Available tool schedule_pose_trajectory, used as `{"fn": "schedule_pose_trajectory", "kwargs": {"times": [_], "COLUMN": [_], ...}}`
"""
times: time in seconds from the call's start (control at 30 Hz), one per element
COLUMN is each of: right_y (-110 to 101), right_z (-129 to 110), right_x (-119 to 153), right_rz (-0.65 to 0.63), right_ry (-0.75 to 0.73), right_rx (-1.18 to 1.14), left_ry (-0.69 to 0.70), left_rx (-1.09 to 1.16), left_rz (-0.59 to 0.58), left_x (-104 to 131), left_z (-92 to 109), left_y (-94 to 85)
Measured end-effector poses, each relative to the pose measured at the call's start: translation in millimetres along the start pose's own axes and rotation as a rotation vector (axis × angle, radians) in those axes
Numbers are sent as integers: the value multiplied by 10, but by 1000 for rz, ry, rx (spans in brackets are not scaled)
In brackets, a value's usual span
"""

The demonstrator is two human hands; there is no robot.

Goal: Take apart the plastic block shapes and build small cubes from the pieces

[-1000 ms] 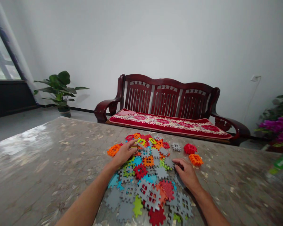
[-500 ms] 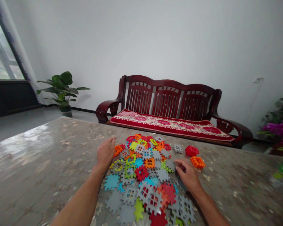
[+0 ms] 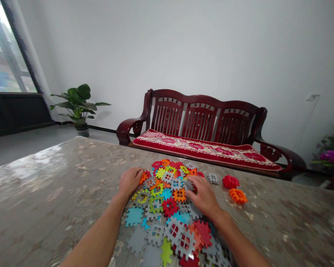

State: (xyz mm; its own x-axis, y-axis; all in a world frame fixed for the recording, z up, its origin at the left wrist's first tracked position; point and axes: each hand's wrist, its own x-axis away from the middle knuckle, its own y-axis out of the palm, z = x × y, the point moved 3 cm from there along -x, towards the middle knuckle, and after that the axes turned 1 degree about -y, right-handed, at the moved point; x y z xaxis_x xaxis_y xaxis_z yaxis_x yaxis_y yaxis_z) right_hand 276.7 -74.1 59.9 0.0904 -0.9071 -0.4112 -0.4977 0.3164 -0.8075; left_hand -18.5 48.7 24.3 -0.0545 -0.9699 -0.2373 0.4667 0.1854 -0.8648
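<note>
Toothed pieces [image 3: 169,207] lie heaped on the desk [image 3: 55,193]. The left hand [image 3: 130,181], fingers bent, rests at an orange piece [image 3: 143,178] on the heap's far left — grip unclear to me; the right hand [image 3: 202,194] curls over a grey piece [image 3: 188,185] — whether pinched, I cannot tell.

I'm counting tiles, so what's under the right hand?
One gray tile shows at the fingertips of the right hand, and another gray tile peeks out below it. Whatever lies directly beneath the palm is covered.
</note>
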Motion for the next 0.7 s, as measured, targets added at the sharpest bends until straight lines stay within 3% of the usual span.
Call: {"fn": "schedule_pose_trajectory", "kwargs": {"times": [0.17, 0.33, 0.7], "right_y": [175, 302, 327], "right_z": [-194, -242, -244], "right_x": [-193, -227, -258], "right_rz": [-102, -171, -196], "right_ry": [-103, -125, -137], "right_rx": [108, 131, 141], "left_ry": [18, 17, -10], "left_rx": [-10, -34, -66], "left_rz": [10, 17, 1], "left_x": [-7, -18, -30], "left_z": [-17, -12, -3], "left_y": [20, 23, 28]}}
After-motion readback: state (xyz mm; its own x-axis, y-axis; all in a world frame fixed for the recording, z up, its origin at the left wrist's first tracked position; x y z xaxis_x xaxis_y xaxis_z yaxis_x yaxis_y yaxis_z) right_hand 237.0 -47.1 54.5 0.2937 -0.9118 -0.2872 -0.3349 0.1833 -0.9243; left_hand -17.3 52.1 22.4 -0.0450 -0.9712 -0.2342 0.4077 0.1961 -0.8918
